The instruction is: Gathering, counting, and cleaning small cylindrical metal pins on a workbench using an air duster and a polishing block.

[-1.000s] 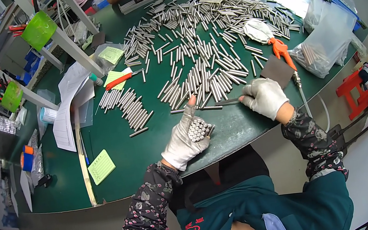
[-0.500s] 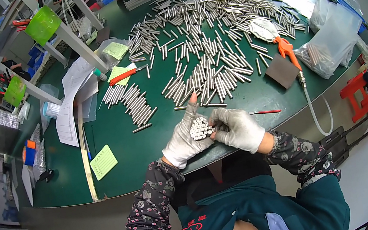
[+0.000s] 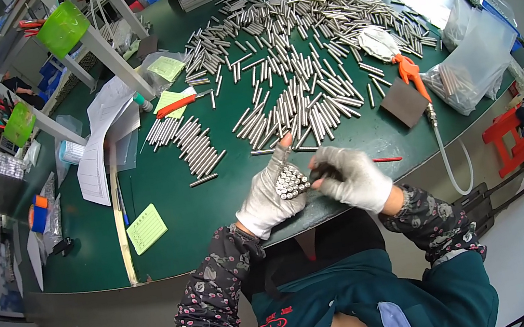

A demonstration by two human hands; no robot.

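My left hand (image 3: pixel 269 198), in a pale work glove with bare fingertips, is wrapped round a bundle of metal pins (image 3: pixel 291 181). The pins' round ends face up, packed side by side. Just right of the bundle, my right hand (image 3: pixel 355 181), gloved the same way, is closed in a pinch. Something dark shows between its fingers, too unclear to name. Beyond both hands, a large spread of loose metal pins (image 3: pixel 319 109) covers the middle of the green table (image 3: pixel 209 217). A smaller group of pins (image 3: pixel 197 150) lies in rows to the left.
An orange air gun (image 3: pixel 408 73) with a hose lies on the right, beside a brown square pad (image 3: pixel 403 102) and plastic bags (image 3: pixel 477 61). A red slim tool (image 3: pixel 387 159) is behind my right hand. Left are a red-handled knife (image 3: pixel 175 106), papers (image 3: pixel 97 149) and a yellow-green pad (image 3: pixel 147 229).
My right hand has drawn back to the right, off the bundle's edge, its fingers still pinched. My left hand has shifted slightly right with the pins in it.
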